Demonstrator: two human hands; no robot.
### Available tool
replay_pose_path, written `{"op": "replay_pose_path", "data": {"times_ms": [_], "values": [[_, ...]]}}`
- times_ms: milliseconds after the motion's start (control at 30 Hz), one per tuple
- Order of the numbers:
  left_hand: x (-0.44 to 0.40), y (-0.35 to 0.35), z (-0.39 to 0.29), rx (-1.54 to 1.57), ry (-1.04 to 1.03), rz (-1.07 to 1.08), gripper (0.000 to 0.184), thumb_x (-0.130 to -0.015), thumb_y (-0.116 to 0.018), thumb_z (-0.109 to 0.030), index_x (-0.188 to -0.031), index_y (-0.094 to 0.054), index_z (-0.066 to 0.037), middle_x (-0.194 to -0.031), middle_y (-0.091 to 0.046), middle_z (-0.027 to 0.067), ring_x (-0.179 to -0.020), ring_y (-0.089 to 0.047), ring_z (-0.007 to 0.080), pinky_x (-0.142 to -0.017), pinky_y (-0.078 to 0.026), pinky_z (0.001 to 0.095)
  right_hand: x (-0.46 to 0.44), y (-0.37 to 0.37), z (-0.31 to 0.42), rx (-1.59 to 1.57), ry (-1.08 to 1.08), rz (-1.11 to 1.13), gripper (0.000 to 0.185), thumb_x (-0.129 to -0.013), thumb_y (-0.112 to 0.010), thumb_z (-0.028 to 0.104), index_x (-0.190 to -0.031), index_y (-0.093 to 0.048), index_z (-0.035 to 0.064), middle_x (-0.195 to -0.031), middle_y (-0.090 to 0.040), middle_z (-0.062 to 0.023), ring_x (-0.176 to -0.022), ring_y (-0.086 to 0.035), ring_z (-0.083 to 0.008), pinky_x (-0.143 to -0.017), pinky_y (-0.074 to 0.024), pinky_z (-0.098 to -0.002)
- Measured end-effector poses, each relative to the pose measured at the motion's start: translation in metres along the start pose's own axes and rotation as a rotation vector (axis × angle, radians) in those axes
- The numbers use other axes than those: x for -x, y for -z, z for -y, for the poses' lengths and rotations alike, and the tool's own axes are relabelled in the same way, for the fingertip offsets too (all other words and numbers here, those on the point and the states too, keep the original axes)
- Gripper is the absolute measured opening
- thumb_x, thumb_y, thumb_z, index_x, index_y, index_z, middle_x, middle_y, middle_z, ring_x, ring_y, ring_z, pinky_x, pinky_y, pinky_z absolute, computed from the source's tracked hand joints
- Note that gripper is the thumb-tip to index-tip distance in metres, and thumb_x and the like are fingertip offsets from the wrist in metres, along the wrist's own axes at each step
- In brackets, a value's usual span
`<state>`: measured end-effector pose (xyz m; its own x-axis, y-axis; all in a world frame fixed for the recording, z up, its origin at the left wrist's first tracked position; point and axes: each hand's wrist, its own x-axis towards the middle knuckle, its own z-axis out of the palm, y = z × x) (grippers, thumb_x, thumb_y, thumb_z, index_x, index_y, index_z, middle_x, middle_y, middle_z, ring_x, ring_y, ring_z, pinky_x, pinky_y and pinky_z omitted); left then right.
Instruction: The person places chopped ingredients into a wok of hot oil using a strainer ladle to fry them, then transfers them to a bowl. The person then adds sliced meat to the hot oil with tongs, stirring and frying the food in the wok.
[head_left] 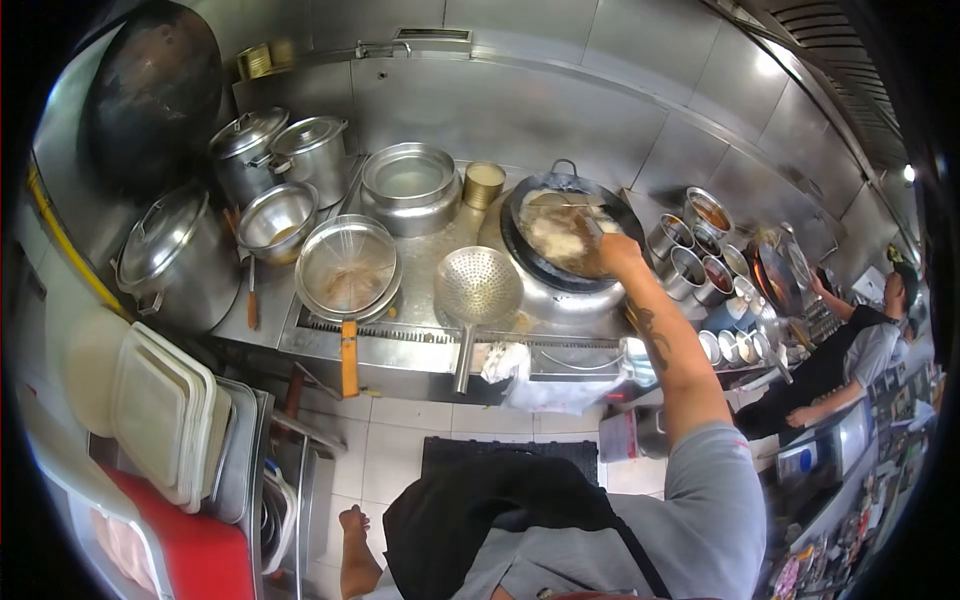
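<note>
Over the right rim of a dark wok (515, 235), my right hand (620, 254) is closed round the handle of a utensil. The utensil reaches into bubbling liquid with pale food (552, 238) in it. My left hand (353, 519) hangs low at my side above the tiled floor, its fingers curled; nothing shows in it. Left of the wok, a perforated ladle (478, 287) rests on the steel counter with its handle toward me. A tin can (484, 186) stands just behind the ladle, beside the wok.
Lidded pots (170, 240) stand at the left, near a wire strainer (348, 270) on a bowl and a water-filled pot (409, 178). Metal containers (683, 270) of sauces sit right of the wok. Stacked trays (160, 405) are lower left. A co-worker (850, 350) stands at the far right.
</note>
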<state>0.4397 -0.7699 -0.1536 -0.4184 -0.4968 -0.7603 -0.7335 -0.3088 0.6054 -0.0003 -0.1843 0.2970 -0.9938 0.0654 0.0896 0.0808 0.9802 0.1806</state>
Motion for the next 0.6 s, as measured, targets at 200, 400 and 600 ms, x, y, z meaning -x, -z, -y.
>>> {"op": "replay_pose_path", "data": {"times_ms": [200, 400, 600], "values": [[-0.006, 0.008, 0.008, 0.011, 0.028, 0.073, 0.025, -0.079, -0.052, -0.023, -0.065, -0.048, -0.002, -0.055, -0.050, 0.0095, -0.040, -0.048, 0.0179, -0.033, -0.039, 0.0308, 0.016, 0.033, -0.039, -0.065, -0.033, -0.050, 0.020, -0.075, -0.052, 0.013, -0.082, -0.064, -0.0011, -0.088, -0.062, -0.0238, -0.085, -0.062, -0.0357, -0.073, -0.0495, -0.0431], [-0.011, 0.005, -0.010, -0.031, -0.022, 0.093, 0.027, -0.079, -0.052, -0.023, -0.065, -0.048, -0.001, -0.053, -0.049, 0.0093, -0.039, -0.047, 0.0186, -0.032, -0.038, 0.0314, 0.025, 0.033, -0.101, -0.343, -0.150, -0.052, 0.022, -0.075, -0.049, 0.010, -0.083, -0.063, -0.0046, -0.094, -0.059, -0.0282, -0.093, -0.058, -0.0385, -0.079, -0.0457, -0.0447], [-0.016, -0.005, -0.032, -0.026, -0.080, 0.100, 0.024, -0.077, -0.051, -0.022, -0.063, -0.047, -0.003, -0.052, -0.048, 0.0077, -0.040, -0.048, 0.0182, -0.034, -0.038, 0.0309, 0.047, 0.013, -0.123, -0.841, -0.288, 0.023, 0.021, -0.080, -0.045, 0.012, -0.064, -0.054, 0.0005, -0.047, -0.049, -0.0102, -0.037, -0.049, -0.0179, -0.032, -0.0378, -0.0356]]}}
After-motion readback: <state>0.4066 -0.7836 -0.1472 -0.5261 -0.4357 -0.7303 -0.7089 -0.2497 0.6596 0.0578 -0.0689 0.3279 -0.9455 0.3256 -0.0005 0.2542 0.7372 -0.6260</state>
